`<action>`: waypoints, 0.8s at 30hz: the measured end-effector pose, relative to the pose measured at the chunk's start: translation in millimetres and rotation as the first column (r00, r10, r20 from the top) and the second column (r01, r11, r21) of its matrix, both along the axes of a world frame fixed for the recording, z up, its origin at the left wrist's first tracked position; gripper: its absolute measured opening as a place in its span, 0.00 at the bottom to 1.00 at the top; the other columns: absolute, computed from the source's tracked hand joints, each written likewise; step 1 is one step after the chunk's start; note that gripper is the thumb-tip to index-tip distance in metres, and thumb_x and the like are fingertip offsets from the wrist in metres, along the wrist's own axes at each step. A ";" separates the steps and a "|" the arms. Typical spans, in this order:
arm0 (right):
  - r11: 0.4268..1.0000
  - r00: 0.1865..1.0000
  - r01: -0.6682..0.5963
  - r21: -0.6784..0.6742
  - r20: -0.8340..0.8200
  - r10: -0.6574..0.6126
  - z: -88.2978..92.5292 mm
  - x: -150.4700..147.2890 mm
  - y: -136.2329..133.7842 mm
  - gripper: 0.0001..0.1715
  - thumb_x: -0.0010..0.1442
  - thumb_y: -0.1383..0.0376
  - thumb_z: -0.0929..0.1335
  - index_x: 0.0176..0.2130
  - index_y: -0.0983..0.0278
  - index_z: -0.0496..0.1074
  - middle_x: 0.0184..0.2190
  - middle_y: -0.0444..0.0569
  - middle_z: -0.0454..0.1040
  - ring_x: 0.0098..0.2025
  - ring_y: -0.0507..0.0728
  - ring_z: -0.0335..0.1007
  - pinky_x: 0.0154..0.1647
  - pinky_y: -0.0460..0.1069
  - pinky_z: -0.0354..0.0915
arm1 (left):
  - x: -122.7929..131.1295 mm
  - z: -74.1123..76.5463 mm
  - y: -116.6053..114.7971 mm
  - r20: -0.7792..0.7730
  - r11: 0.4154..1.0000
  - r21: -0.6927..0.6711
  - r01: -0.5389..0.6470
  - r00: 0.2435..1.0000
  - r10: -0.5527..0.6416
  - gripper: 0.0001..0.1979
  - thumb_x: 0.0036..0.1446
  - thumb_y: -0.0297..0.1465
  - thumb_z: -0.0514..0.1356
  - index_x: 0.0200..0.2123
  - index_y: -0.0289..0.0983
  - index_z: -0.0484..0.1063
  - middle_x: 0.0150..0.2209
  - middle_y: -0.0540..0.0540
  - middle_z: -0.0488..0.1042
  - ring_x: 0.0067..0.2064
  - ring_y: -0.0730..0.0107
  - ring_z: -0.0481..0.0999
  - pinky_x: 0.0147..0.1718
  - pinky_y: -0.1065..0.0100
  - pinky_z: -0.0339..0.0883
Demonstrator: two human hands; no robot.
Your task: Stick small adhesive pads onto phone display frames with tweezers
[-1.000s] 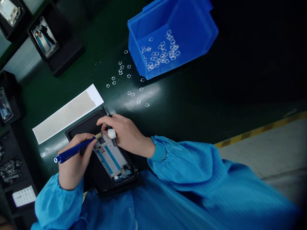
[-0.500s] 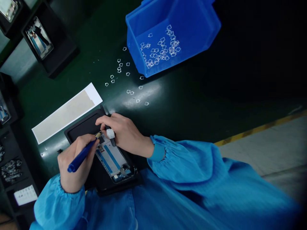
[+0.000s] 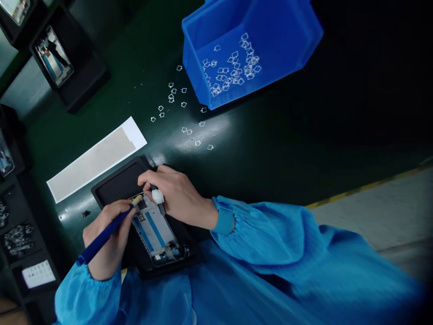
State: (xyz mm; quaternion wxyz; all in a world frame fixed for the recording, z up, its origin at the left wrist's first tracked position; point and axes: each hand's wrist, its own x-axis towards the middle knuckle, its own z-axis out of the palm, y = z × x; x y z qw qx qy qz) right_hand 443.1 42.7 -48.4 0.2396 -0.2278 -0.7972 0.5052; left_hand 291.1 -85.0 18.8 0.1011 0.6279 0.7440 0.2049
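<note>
My left hand [image 3: 107, 239] grips a blue pen-like stick [image 3: 101, 239] whose pale tip [image 3: 137, 201] rests on the top end of an opened phone frame [image 3: 156, 232]. The frame lies in a black tray [image 3: 115, 185] on the dark green table. My right hand [image 3: 176, 192] is closed on black tweezers [image 3: 158, 201] with a white piece on them, its fingertips pressed at the frame's top edge. The two hands nearly touch above the frame.
A blue bin [image 3: 250, 45] holding several small white square rings stands at the back; more rings [image 3: 182, 108] lie scattered before it. A white strip of paper [image 3: 96, 160] lies left of the tray. Black trays with phones [image 3: 54, 56] line the left side.
The blue stick's rear end has swung down toward me in my left hand while its tip stayed on the frame. My right hand has barely moved.
</note>
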 end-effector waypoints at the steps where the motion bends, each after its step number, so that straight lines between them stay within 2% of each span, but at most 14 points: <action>1: 1.000 1.000 0.002 -0.005 0.000 -0.002 -0.2 -0.1 0.1 0.09 0.63 0.70 0.66 0.44 0.62 0.66 0.33 0.46 0.76 0.34 0.57 0.63 0.31 0.49 0.57 | -0.1 -0.1 -0.5 -0.002 1.000 -0.002 0.004 1.000 -0.004 0.09 0.57 0.27 0.66 0.41 0.39 0.71 0.40 0.48 0.80 0.40 0.68 0.82 0.39 0.70 0.75; 6: 1.000 1.000 0.007 -0.013 -0.009 -0.007 -2.9 -0.2 -0.7 0.11 0.62 0.71 0.66 0.46 0.62 0.66 0.34 0.47 0.77 0.35 0.57 0.64 0.32 0.49 0.59 | -0.1 -2.5 -2.7 0.043 1.000 0.004 -0.023 0.999 0.023 0.10 0.56 0.26 0.66 0.41 0.39 0.71 0.40 0.49 0.80 0.41 0.68 0.81 0.40 0.70 0.75; 13: 0.999 1.000 -0.004 -0.047 0.009 0.005 1.5 0.7 1.0 0.14 0.61 0.71 0.67 0.48 0.63 0.67 0.36 0.48 0.77 0.38 0.58 0.66 0.33 0.49 0.62 | 6.9 -8.4 -2.5 0.205 0.973 0.092 -0.210 0.960 0.188 0.10 0.55 0.24 0.67 0.39 0.38 0.72 0.38 0.49 0.79 0.41 0.66 0.81 0.42 0.65 0.77; 18: 0.990 0.995 -0.064 -0.124 -0.087 0.053 7.1 1.0 2.9 0.17 0.60 0.75 0.67 0.48 0.61 0.68 0.43 0.49 0.78 0.43 0.58 0.69 0.39 0.51 0.68 | 2.2 -5.7 -3.6 0.387 0.901 0.098 -0.422 0.851 0.356 0.07 0.56 0.26 0.66 0.36 0.36 0.70 0.35 0.48 0.79 0.32 0.69 0.81 0.34 0.66 0.79; 21: 0.972 0.984 -0.108 -0.209 -0.162 0.075 11.1 1.2 4.9 0.16 0.60 0.75 0.67 0.47 0.61 0.68 0.42 0.47 0.79 0.45 0.57 0.73 0.43 0.52 0.70 | -3.7 -6.2 -6.1 0.530 0.888 0.058 -0.456 0.768 0.359 0.06 0.58 0.28 0.64 0.36 0.37 0.69 0.35 0.48 0.79 0.30 0.71 0.80 0.31 0.68 0.79; 24: 0.927 0.969 -0.160 -0.340 -0.235 0.081 16.2 1.4 8.3 0.15 0.60 0.74 0.69 0.47 0.62 0.68 0.41 0.47 0.79 0.46 0.55 0.77 0.48 0.52 0.71 | -5.1 -6.1 -6.9 0.588 0.895 0.077 -0.440 0.745 0.316 0.06 0.58 0.27 0.65 0.36 0.37 0.69 0.35 0.48 0.79 0.31 0.71 0.81 0.32 0.69 0.79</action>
